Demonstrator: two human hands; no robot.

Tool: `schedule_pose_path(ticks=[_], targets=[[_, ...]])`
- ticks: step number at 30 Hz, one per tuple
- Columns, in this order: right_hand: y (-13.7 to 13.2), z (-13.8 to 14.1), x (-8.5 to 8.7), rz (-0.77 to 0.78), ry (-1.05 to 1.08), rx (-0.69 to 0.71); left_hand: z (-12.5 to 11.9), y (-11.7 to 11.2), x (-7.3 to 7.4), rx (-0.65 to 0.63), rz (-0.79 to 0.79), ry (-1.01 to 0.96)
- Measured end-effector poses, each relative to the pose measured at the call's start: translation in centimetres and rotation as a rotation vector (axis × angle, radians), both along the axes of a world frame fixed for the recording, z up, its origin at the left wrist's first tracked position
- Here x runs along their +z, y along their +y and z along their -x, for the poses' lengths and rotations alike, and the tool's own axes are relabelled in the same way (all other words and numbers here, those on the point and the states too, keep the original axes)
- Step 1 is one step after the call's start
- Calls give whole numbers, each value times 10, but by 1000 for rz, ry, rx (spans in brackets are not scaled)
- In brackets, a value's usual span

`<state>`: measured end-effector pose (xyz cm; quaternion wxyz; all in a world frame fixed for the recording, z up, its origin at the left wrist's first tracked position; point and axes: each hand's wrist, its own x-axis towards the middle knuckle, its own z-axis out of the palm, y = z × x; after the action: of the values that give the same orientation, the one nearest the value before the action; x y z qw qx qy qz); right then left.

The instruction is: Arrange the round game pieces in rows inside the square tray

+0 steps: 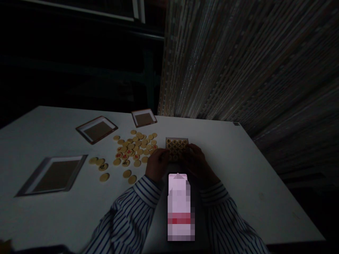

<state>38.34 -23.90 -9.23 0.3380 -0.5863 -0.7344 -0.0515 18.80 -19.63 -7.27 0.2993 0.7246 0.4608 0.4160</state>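
Observation:
A small open box (177,139) holds round wooden Chinese chess pieces (174,146), laid in rows with dark characters facing up. My left hand (158,163) is closed against the left side of the box, its fingers bent at the near left corner. On the opposite side, my right hand (195,160) curls round the right edge; its fingertips are dark and partly lost in shadow over the near right pieces. Left of my left hand lies a loose heap of chess pieces (137,143), some showing red characters, many blank side up.
Two shallow box parts, one left (96,129) and one at the back (144,118), and a larger tray (58,173) lie on the white table (233,197). A lit phone (180,204), its screen blurred, is between my forearms. A beaded curtain (212,63) hangs behind.

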Motion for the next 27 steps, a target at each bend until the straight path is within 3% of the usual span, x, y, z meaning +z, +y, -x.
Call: schedule_pose_path(ticks=[27], targets=[[-1, 4, 2, 19, 19, -6, 0, 0, -4, -28, -23, 18]])
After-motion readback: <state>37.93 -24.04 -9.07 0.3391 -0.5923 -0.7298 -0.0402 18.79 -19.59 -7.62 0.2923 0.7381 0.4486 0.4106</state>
